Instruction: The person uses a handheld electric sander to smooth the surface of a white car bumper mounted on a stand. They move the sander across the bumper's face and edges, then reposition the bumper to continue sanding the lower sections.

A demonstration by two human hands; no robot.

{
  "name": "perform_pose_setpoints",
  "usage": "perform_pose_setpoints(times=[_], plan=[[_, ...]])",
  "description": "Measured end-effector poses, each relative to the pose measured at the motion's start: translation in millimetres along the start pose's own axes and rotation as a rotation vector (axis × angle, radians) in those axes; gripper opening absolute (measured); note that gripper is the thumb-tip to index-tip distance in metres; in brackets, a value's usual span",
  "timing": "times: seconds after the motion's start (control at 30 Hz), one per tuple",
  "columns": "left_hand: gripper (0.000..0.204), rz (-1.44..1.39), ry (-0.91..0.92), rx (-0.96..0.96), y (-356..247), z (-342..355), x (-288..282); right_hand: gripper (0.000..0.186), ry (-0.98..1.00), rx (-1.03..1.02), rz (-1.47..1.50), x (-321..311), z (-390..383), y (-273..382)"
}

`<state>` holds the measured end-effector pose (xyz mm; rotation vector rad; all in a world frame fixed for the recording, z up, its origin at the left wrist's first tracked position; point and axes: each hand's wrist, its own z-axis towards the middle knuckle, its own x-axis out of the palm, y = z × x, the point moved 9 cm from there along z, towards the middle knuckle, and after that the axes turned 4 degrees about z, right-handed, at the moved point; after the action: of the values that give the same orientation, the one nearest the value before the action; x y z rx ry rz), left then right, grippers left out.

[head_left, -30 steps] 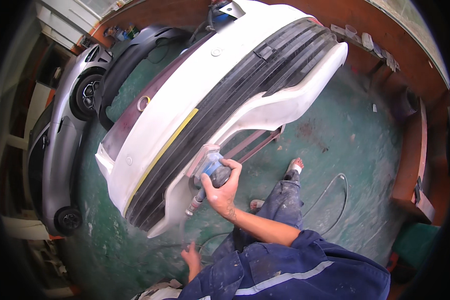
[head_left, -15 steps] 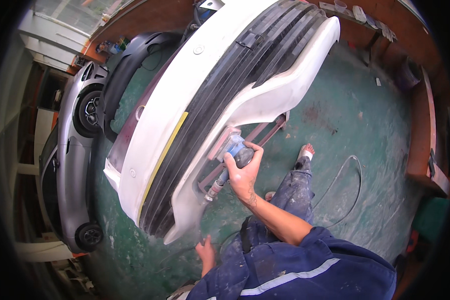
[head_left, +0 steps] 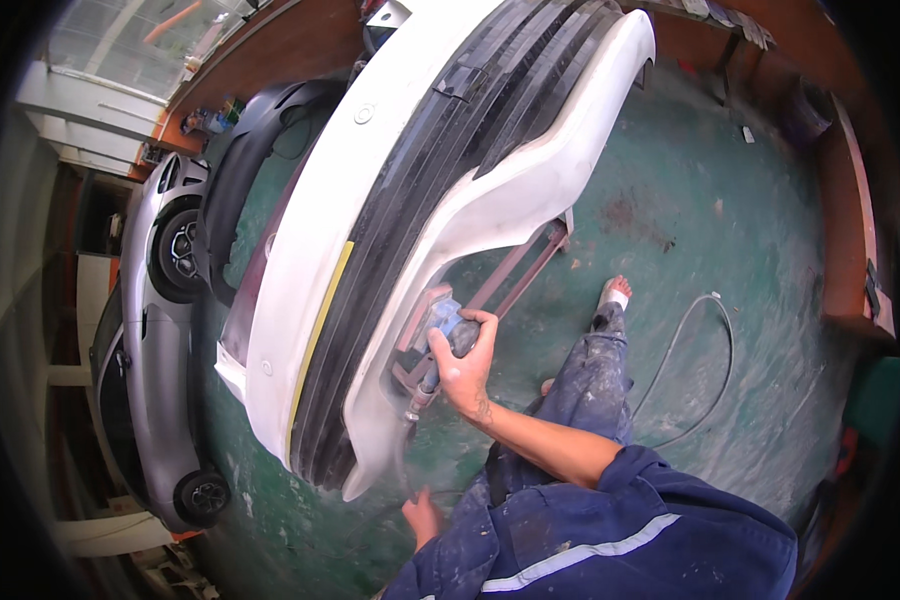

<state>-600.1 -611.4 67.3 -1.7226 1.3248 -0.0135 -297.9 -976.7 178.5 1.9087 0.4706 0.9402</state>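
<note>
My right hand [head_left: 462, 370] is closed around a blue and black air sander [head_left: 448, 322], thumb on one side and fingers over the top. The sander's pad lies against the lower edge of a white car bumper [head_left: 530, 205], which has dark grille slats [head_left: 410, 200] and a yellow tape strip [head_left: 320, 345]. A hose [head_left: 402, 462] hangs from the sander's fitting down toward my left hand [head_left: 425, 515]. That hand is low beside my leg and appears closed on the hose, its fingers partly hidden.
The bumper rests on a reddish stand [head_left: 520, 270]. Further left are a dark bumper [head_left: 235, 170] and a grey car [head_left: 165, 350]. A looped hose [head_left: 730, 350] lies on the dusty green floor [head_left: 660, 170] to the right, near a brown partition [head_left: 855, 220].
My right hand and the sander have moved along the bumper's lower edge toward its near end. My left hand has dropped slightly, and the whole view has shifted a little.
</note>
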Motion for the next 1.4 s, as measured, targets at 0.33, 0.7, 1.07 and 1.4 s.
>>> perform_pose_setpoints(times=[0.33, 0.7, 1.07, 1.4], plan=[[0.037, 0.122, 0.086, 0.119, -97.4, 1.6, 54.1, 0.053, -0.217, -0.043, 0.128, -18.6, 30.0, 22.4], [0.035, 0.151, 0.015, 0.26, -154.3, -5.2, 32.9, 0.041, -0.354, 0.048, 0.396, -29.3, 34.6, 30.4], [0.036, 0.164, 0.056, 0.299, -174.2, -9.4, 38.1, 0.05, -0.402, 0.047, 0.344, -35.4, 38.2, 35.9], [0.035, 0.443, 0.287, 0.23, -120.2, 6.6, 90.4, 0.065, -0.422, -0.518, -0.615, -50.2, 52.5, 127.4]])
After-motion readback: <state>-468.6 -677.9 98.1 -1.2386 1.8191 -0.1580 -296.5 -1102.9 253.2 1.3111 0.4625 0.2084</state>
